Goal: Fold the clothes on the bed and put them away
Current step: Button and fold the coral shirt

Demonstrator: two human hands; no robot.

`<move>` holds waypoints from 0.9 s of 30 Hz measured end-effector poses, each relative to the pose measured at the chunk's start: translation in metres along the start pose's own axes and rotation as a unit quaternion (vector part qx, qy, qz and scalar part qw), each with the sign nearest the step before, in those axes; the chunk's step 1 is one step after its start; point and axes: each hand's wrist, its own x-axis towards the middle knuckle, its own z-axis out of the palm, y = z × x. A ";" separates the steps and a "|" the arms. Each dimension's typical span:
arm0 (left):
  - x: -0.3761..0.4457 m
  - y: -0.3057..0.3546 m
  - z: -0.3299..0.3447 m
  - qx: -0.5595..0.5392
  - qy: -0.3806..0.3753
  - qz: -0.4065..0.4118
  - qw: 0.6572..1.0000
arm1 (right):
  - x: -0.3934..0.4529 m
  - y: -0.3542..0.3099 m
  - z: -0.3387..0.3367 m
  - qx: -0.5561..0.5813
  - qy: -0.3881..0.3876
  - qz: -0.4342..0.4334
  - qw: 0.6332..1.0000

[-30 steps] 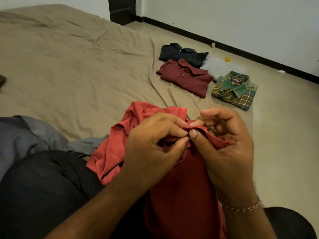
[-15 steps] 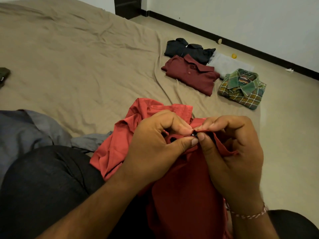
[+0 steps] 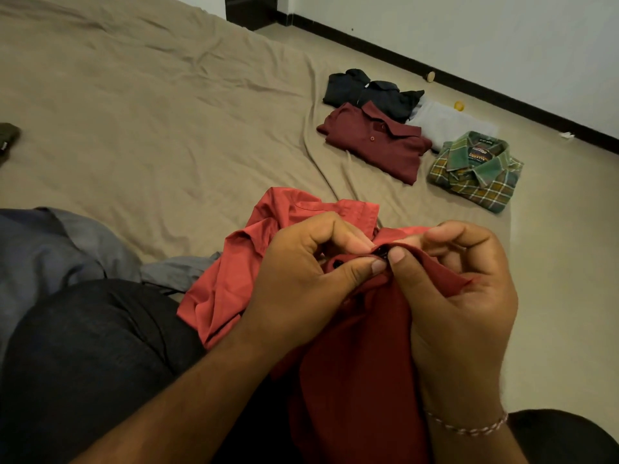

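Both hands meet at the front edge of the crumpled brick-red button-up shirt (image 3: pixel 338 329), which lies across the person's lap with one end spilling onto the bed. The left hand (image 3: pixel 301 279) has a narrow grip, thumb and forefinger pinching the cloth beside a small dark button (image 3: pixel 380 253); the right hand (image 3: pixel 462 296) pinches the facing edge against it, fingers curled over the fabric. It looks like a button being worked, though whether it is going in or coming out I cannot tell. Either way this shirt is not yet folded.

Further out, near the far edge of the tan-sheeted bed (image 3: pixel 150 112), four garments already lie folded close together: a maroon polo shirt (image 3: pixel 378 145), a dark navy collared shirt (image 3: pixel 368 92) just behind it, a pale grey folded garment (image 3: pixel 442 123) beside those, and a green-and-yellow plaid shirt (image 3: pixel 479 170) nearest the floor side. By the person's left knee sits a loose blue-grey garment (image 3: pixel 57 249), unfolded, and a dark olive item (image 3: pixel 8 139) shows at the left frame edge.

So, by my reckoning, folding is perhaps past halfway; the red shirt and at least the blue-grey one remain, and nothing has been put away yet
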 end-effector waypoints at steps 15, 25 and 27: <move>-0.010 0.009 -0.001 0.127 0.040 0.191 0.972 | -0.011 -0.004 -0.016 -0.162 -0.081 -0.277 0.943; -0.004 0.012 -0.010 0.194 0.034 0.197 0.960 | -0.005 -0.008 -0.007 0.004 -0.008 0.038 0.999; -0.002 0.006 -0.012 0.225 0.035 0.240 0.944 | -0.003 -0.007 -0.006 0.032 0.000 0.097 0.995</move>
